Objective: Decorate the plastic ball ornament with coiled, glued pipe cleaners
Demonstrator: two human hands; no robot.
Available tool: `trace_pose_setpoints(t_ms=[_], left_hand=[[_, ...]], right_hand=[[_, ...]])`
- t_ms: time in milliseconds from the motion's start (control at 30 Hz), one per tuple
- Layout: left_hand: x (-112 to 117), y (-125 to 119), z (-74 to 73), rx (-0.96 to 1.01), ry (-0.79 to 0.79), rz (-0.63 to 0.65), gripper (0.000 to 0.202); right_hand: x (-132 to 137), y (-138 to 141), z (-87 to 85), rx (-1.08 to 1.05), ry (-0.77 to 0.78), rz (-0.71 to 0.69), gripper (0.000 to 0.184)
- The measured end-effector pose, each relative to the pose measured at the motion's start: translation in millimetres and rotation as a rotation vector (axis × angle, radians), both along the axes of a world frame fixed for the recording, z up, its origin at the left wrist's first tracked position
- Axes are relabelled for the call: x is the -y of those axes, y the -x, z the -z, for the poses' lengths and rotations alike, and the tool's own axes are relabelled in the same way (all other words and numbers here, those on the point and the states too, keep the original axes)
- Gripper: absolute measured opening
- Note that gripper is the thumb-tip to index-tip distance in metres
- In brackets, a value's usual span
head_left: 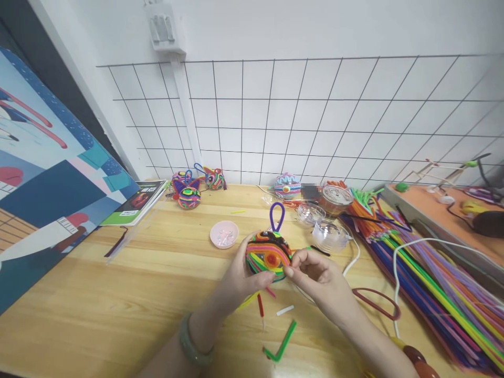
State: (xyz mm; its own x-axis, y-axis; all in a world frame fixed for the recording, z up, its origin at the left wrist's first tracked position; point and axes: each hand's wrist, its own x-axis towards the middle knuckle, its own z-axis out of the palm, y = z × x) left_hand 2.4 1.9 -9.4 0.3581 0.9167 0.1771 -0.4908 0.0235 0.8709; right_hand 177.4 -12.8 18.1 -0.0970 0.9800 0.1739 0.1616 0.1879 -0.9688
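Note:
My left hand (249,270) wraps around a ball covered in coloured pipe cleaners (258,251), its thumb along the lower front. The ball has an orange round eye (272,259) ringed by yellow, green and pink strands, and a purple loop (277,217) stands on top. At the ball's right edge, the thumb and forefinger of my right hand (311,273) pinch the end of a pink-orange strand; the fingertips partly hide it. Below lie a bent green pipe cleaner (285,342), a red piece (260,305) and a short white piece (285,310).
A pink dish (224,234) with small bits stands left of the ball. Finished balls (189,197) sit at the back. Clear plastic half-shells (329,235) and a lidded tub (336,199) stand at right, beside bundled pipe cleaners (425,283) and a white cable (397,273).

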Motion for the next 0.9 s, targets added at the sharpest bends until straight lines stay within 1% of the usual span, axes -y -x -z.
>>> trace_pose_setpoints(t_ms=[133, 400, 633, 900], left_hand=[[0.4, -1.0, -1.8, -0.009, 0.019, -0.027, 0.076], [0.5, -2.6, -1.8, 0.027, 0.052, -0.031, 0.068], [-0.3, -1.9, 0.1, 0.005, 0.057, -0.041, 0.063], [-2.4, -3.1, 3.3, -0.004, 0.036, -0.038, 0.072]], right_hand=[[-0.9, -0.1, 0.4, 0.018, -0.001, -0.005, 0.028], [-2.0, 1.2, 1.7, 0.038, -0.012, -0.013, 0.028], [-1.7, 1.7, 2.6, 0.032, -0.002, -0.019, 0.027], [-3.2, 0.7, 5.6, 0.014, 0.021, -0.028, 0.025]])
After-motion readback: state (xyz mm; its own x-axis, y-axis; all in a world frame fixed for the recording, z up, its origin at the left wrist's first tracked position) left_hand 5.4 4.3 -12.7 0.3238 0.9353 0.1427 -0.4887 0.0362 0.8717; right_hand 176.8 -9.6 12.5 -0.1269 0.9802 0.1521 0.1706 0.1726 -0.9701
